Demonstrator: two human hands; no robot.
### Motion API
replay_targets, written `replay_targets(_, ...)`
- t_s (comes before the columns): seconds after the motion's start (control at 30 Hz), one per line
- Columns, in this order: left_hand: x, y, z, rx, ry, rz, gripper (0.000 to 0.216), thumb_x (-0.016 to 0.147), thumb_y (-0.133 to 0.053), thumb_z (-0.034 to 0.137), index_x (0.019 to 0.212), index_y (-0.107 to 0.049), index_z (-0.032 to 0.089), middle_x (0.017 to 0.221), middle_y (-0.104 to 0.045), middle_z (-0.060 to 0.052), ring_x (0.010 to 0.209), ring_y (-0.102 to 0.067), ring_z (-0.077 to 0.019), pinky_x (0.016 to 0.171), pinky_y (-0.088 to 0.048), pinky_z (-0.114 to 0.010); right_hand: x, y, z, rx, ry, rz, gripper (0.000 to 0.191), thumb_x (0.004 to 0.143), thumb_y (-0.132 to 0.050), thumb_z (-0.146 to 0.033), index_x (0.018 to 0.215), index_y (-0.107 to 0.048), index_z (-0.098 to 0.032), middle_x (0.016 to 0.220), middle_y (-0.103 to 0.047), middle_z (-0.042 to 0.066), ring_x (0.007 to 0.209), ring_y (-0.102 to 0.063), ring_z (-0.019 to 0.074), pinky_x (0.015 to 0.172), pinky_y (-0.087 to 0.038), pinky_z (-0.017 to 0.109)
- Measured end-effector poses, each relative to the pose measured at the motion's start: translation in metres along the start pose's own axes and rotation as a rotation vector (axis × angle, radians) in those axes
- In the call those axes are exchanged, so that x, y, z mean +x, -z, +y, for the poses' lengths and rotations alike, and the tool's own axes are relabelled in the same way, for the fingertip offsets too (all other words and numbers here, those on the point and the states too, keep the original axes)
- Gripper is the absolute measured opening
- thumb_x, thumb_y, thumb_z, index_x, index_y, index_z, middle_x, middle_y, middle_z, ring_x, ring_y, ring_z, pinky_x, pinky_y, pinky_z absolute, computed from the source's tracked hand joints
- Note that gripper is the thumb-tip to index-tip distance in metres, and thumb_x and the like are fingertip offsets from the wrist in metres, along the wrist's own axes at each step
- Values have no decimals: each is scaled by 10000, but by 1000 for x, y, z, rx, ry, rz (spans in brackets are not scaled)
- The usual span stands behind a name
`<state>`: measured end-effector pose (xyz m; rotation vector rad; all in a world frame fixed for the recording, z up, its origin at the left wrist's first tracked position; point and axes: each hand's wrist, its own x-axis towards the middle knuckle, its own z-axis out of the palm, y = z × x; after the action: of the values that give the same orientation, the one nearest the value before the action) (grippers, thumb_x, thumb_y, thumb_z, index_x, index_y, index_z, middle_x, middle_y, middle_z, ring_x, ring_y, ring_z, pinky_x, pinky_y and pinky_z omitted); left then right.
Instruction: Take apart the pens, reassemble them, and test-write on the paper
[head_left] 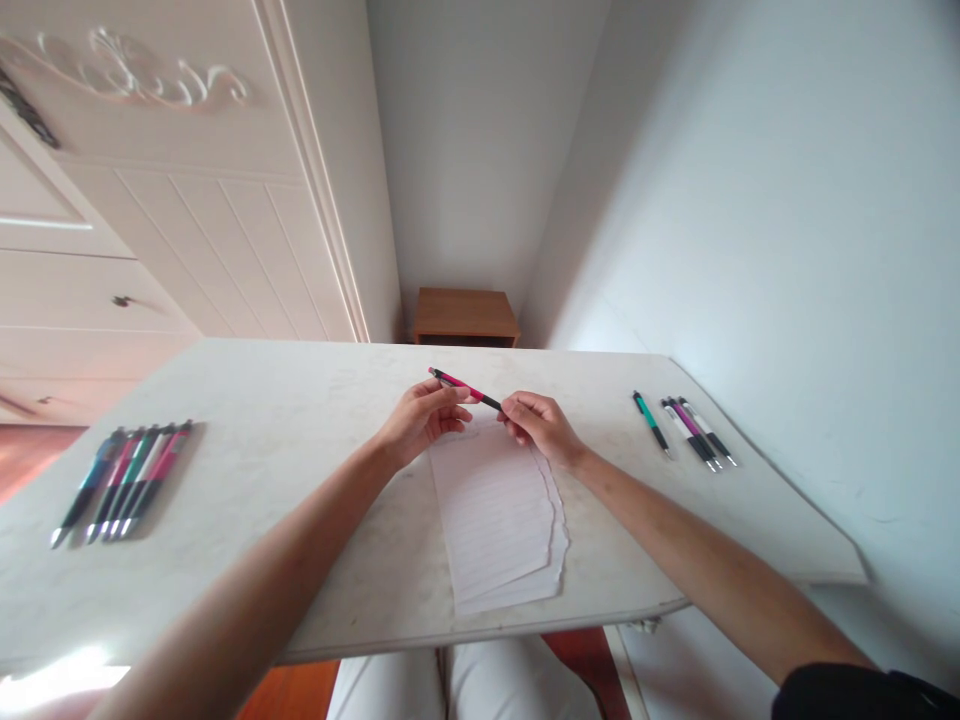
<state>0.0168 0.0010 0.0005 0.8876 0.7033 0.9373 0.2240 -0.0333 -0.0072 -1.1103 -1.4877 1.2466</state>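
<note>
On my feed the pink-and-black pen [478, 395] sits mid-frame, slanting upper left to lower right, just past the paper sheets [491, 510]. Both hands are equally close: left hand's [421, 418] fingers hold the pink barrel, right hand's [546, 430] pinch the black end.

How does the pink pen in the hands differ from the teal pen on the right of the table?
Pose: the pink pen is held up by the left hand and right hand; the teal pen lies on the table.
Colour: one barrel is pink, the other teal.
Tip: the right fingers hide the pink pen's; the teal pen's shows.
Shared: both have a black grip section.
</note>
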Motion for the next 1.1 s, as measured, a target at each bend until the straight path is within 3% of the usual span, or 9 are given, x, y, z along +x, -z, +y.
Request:
replay_targets(0.1,-1,0,3,-44,-14,11,211,745,-762,288,838,-654,133,919,-726,-74,629,-665,-128,546,-532,-231,2,1,3,11,18,70,466,847,-581,-603,702,-601,-161,544,-512,-22,452,-420,75,421,-322,214)
replay_targets(0.27,1,2,6,-86,-87,54,301,733,-792,261,996,-686,159,874,-717,-31,589,-637,-92,531,-530,-201,3,3,6,-16,14,78,517,846,-556,-643,649,-558,-165,507,-474,-33,425,-402,67,395,-304,200)
replay_targets(0.4,4,4,4,-85,-165,68,223,702,-819,228,863,-715,113,839,-716,-47,606,-624,-74,547,-532,-168,4,5,9,-34,21,125,548,838,-549,-666,606,-529,-170,475,-444,-39,399,-382,61,377,-289,192)
replay_targets(0.47,5,4,4,-78,-177,77,197,688,-823,194,827,-720,101,801,-717,-50,624,-640,-85,586,-550,-174,5,6,9,-24,15,159,550,828,-560,-671,597,-514,-173,467,-431,-42,392,-368,56,372,-276,188)
replay_targets(0.77,4,5,5,-91,-139,58,293,701,-766,90,991,-723,89,923,-756,-115,808,-724,-170,784,-589,-252,9,12,7,53,26,354,555,809,-593,-662,558,-464,-184,486,-374,-52,390,-307,49,358,-204,197)
replay_targets(0.93,4,6,0,44,-158,64,379,669,-848,237,1004,-723,111,894,-756,-91,785,-727,-177,787,-595,-284,11,15,7,92,13,414,559,796,-621,-644,531,-437,-188,482,-355,-58,379,-271,44,356,-175,209)
replay_targets(1.1,3,3,-1,264,-199,117,447,669,-835,440,945,-733,104,887,-746,-104,683,-686,-148,684,-595,-290,14,16,8,83,8,458,563,788,-628,-633,510,-421,-190,463,-334,-64,377,-268,46,367,-160,218)
